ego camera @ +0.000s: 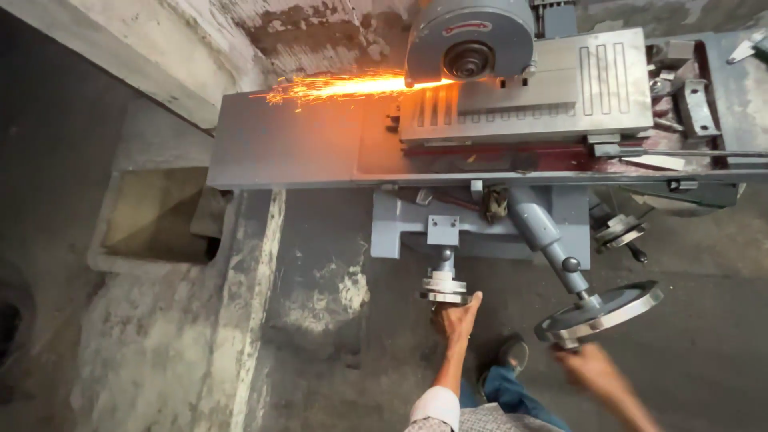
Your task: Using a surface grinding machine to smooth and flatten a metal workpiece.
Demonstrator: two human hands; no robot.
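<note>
Stained concrete floor (320, 336) is spreading wide below the grinding machine (512, 120). Left hand (456, 316) is gripping the small handwheel (444, 286); right hand (588, 364), blurred, is closing on the large handwheel (600, 310). Sparks (336, 86) are flying leftward over the table's open end.

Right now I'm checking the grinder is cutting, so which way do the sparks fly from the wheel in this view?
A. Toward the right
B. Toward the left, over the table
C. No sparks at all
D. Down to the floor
B: the orange sparks stream left from the wheel across the table.
</note>
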